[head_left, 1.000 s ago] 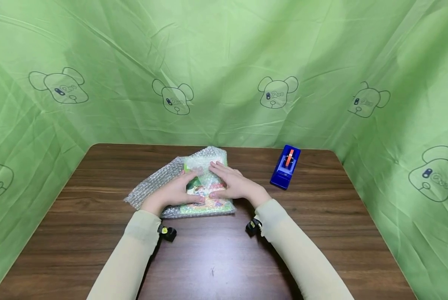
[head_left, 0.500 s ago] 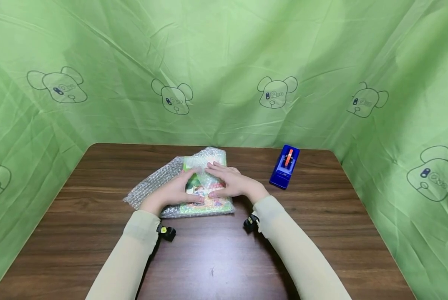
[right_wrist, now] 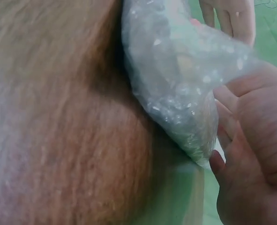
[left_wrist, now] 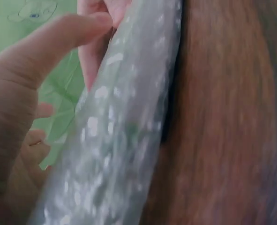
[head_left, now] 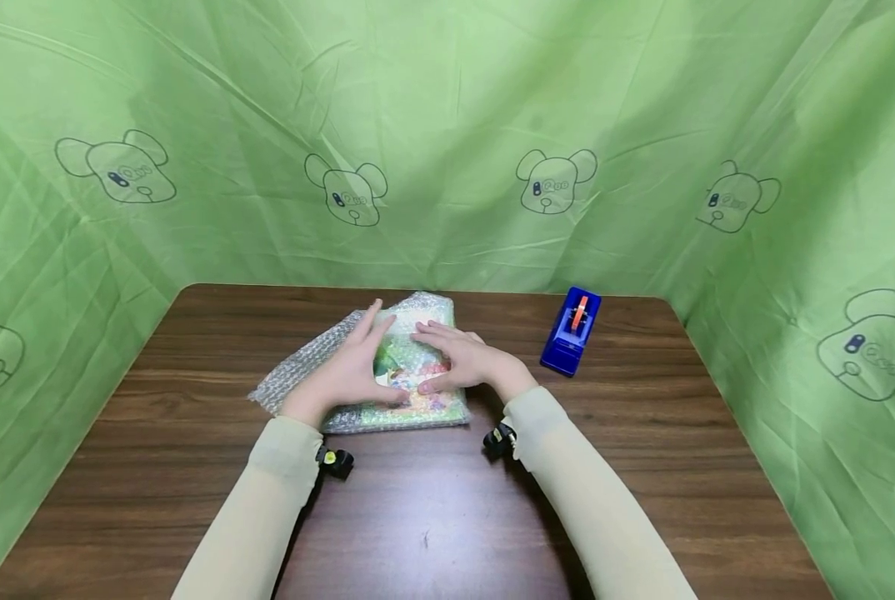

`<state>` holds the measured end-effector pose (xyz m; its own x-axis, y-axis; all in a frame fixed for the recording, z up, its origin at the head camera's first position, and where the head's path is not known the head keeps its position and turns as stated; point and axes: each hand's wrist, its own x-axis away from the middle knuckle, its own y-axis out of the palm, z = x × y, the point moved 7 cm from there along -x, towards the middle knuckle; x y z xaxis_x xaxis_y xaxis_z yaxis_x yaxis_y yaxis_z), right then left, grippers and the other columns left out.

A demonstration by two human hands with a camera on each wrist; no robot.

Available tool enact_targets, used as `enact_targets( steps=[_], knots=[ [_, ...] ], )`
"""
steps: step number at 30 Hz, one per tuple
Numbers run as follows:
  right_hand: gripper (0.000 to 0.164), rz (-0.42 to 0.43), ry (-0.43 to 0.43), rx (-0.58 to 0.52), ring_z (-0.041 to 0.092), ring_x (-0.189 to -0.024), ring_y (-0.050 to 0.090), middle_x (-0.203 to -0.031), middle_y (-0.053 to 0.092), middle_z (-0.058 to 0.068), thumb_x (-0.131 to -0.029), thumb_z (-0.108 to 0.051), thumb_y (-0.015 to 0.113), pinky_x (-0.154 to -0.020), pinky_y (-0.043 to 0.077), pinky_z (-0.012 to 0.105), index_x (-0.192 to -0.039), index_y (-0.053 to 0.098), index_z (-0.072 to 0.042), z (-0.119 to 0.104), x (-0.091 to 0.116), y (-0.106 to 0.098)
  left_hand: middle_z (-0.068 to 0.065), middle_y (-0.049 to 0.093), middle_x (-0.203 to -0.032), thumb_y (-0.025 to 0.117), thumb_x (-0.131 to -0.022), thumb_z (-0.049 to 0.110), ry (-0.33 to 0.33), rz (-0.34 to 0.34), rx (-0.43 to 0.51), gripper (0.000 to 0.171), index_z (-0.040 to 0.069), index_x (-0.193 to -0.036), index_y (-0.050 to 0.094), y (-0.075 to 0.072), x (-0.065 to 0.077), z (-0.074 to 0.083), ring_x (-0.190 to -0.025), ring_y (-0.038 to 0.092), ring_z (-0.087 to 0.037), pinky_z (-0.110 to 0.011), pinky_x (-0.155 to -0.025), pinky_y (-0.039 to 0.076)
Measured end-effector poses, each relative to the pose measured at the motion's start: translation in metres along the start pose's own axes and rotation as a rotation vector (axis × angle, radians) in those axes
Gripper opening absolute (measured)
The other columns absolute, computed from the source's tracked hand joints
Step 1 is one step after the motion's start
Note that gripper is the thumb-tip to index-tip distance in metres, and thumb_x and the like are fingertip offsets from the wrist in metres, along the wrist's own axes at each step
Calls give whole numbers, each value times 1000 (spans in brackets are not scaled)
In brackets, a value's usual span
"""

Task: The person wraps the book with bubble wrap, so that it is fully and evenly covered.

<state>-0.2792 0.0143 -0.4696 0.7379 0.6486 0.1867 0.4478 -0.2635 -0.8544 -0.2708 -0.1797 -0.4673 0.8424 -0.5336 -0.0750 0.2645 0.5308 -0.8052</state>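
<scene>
A book with a colourful printed cover (head_left: 427,406) lies flat on the table, covered by clear bubble wrap (head_left: 297,367) that spreads past its left side. Over the left part of the wrapped book is the left hand (head_left: 346,375), fingers straight and pointing away, thumb stretched toward the middle. The right hand (head_left: 472,363) lies over the book's right side, its fingers extended on or just above the wrap; exact contact is unclear. In the right wrist view, bubble wrap (right_wrist: 175,70) hides part of the right thumb. In the left wrist view the left thumb (left_wrist: 49,42) stands apart from the fingers.
A blue tape dispenser (head_left: 566,346) with an orange core (head_left: 579,313) stands at the back right of the wooden table (head_left: 642,467). Behind and beside the table hangs a green curtain (head_left: 447,125) with printed bear heads. Black wrist cameras sit under both sleeves.
The left fingers have lifted and straightened away from the wrap, pointing further toward the back. The right hand and the wrapped book have stayed almost in place.
</scene>
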Motion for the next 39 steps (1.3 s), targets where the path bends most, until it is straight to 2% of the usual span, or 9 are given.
enact_targets(
  steps=[4,7,12,15,21,26,31,36,39],
  knots=[
    [100,1,17,-20,19,-169,10,-183,17,-5,-94,-63,79,-132,17,66,-174,32,-27,1,1,0,-16,13,-183,86,-76,75,61,-42,-144,128,0,-168,38,5,-1,11,-168,0,-42,-68,-133,5],
    [101,8,21,-27,19,-169,10,-183,17,-5,-93,-62,81,-133,16,65,-174,33,-27,2,0,0,-19,21,-180,83,-78,79,33,-75,-181,128,0,-168,39,8,0,10,-168,6,-42,-64,-134,6],
    [98,80,-6,-7,21,-167,19,-180,28,-1,-90,-60,86,-133,19,61,-170,43,-22,-2,-1,-3,-16,15,-182,85,-78,77,-47,-131,-87,135,2,-173,25,11,2,1,-167,16,-38,-61,-132,22],
    [95,100,-33,-28,25,-167,23,-179,32,2,-89,-59,87,-134,20,60,-166,49,-18,-4,1,-4,-14,11,-183,85,-78,77,-60,-150,-59,138,3,-174,21,13,3,-1,-168,13,-36,-61,-132,22],
    [88,113,-39,-183,30,-166,25,-178,35,5,-87,-43,94,-134,25,54,-161,56,-15,8,22,-12,-17,8,-183,85,-78,78,-61,-161,-50,140,1,-174,19,15,2,-2,-168,10,-37,-61,-132,21],
    [93,86,-36,-252,27,-168,18,-181,26,1,-87,-39,95,-134,23,53,-165,50,-16,22,36,-9,-17,8,-182,87,-75,78,-85,-149,-17,142,-1,-173,20,16,1,-3,-168,11,-37,-59,-133,21],
    [104,104,-54,-292,24,-170,8,-183,20,1,-83,-44,97,-135,18,55,-169,44,-18,22,36,3,-15,8,-183,87,-75,79,-91,-144,-15,143,0,-173,20,17,1,-3,-168,11,-36,-58,-133,22],
    [111,115,-62,-269,28,-170,-1,-184,13,1,-82,-49,96,-134,12,60,-172,37,-21,18,33,9,-14,9,-183,88,-75,78,-85,-138,-7,142,2,-174,19,17,0,-5,-168,12,-35,-59,-133,22],
    [113,111,-64,-247,28,-170,-1,-184,12,1,-82,-52,95,-134,11,62,-173,35,-22,18,32,9,-13,9,-183,87,-75,78,-85,-142,-1,142,3,-174,19,17,0,-6,-168,12,-35,-59,-133,22]
  ],
)
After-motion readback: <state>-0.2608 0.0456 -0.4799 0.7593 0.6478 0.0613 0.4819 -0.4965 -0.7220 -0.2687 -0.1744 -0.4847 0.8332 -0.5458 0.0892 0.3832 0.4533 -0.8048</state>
